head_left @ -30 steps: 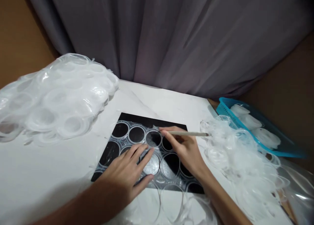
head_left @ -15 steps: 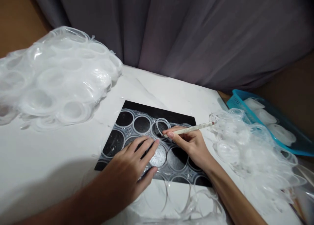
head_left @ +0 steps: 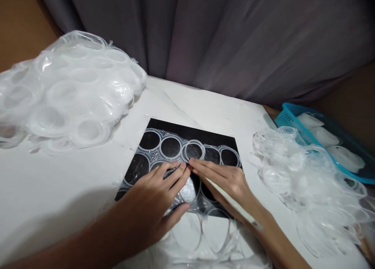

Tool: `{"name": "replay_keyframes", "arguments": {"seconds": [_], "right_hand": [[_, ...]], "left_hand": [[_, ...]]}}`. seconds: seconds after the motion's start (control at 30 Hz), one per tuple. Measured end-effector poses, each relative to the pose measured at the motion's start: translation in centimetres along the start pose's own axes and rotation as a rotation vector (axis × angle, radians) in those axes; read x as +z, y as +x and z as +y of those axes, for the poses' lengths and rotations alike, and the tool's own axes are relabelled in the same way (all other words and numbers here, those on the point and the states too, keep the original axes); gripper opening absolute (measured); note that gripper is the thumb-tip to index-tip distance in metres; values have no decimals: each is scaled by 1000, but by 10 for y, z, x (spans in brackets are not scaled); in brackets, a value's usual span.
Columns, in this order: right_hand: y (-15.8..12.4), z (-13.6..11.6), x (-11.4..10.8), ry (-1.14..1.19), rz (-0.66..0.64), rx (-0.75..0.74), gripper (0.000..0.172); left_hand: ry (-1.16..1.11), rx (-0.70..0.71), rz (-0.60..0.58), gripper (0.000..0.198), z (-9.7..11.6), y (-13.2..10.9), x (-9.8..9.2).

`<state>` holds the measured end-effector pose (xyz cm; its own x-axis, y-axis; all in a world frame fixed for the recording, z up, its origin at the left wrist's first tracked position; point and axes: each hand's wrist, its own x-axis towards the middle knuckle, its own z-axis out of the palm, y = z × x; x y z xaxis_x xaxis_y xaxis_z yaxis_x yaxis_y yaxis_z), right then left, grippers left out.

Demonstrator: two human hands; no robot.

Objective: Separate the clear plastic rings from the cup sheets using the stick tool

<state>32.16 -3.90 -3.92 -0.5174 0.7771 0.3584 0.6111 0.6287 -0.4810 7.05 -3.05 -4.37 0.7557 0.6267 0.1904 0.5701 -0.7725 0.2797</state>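
Note:
A clear plastic sheet patterned with rows of round rings (head_left: 155, 158) lies over a black board (head_left: 202, 134) in front of me. My left hand (head_left: 159, 196) rests on the sheet, its fingers stretched out, holding nothing. A slim white pencil-like stick (head_left: 231, 202) is in my right hand (head_left: 227, 181), slanting down to the right under the fingers. The right fingertips press at the lower edge of a loose clear ring (head_left: 203, 147), which lies over one ring of the sheet, close to the left fingertips. The stick's far tip is hidden by the hand.
A large bag of white ring pieces (head_left: 79, 93) stands at the left on the white table (head_left: 199, 104). A heap of clear plastic pieces (head_left: 304, 183) lies at the right. Behind it is a blue basket (head_left: 336, 161) with white items. A dark curtain (head_left: 190, 38) hangs behind.
My right hand has turned over the sheet, its fingertips now beside the left ones. The stick swung from pointing up right to down right. The loose ring shifted slightly; the left hand stays nearly still.

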Motion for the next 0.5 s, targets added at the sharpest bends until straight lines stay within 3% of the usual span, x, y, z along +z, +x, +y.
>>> {"name": "replay_keyframes", "arguments": {"seconds": [0.1,0.2,0.37,0.5], "right_hand": [[-2,0,2,-176,-24,-70,52],[2,1,2,-205,-13,-75,50],[11,-1,-1,134,46,103,35],[12,-3,-1,332,112,262,26]], "left_hand": [[-26,-3,31,57,-1,0,-1],[-53,25,82,54,-1,-1,0],[-82,54,160,55,-5,-5,2],[-97,47,141,59,-7,-7,5]]}}
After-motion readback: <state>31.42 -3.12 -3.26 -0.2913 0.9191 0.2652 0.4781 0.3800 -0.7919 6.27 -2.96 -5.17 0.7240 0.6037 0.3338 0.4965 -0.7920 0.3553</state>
